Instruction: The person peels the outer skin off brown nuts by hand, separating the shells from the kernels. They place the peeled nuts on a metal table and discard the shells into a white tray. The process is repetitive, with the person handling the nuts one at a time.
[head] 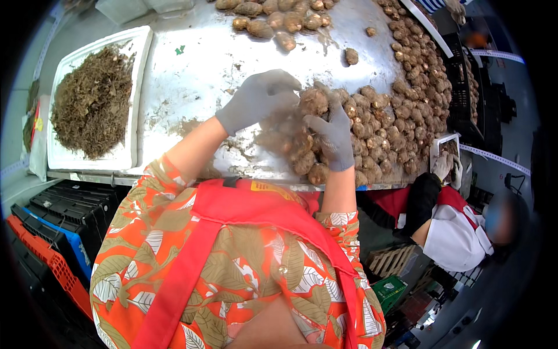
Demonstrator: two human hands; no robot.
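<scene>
My right hand (333,126), in a grey glove, grips a brown, hairy taro corm (314,102) between thumb and fingers, above the metal table (187,87). Just left of that corm is my left hand (263,98), also gloved in grey, its fingers curled towards it; whether they hold anything is hidden. Below both hands lie more taro corms (304,162), partly blurred. A large heap of taro corms (379,126) spreads to the right, beside my right hand.
A white foam tray (136,100) holding brown fibrous peelings (93,102) stands at left. More corms (292,21) lie at the far side. At right a co-worker's gloved hands (444,168) are by a small white box (436,148). Black crates (83,200) are stacked below left.
</scene>
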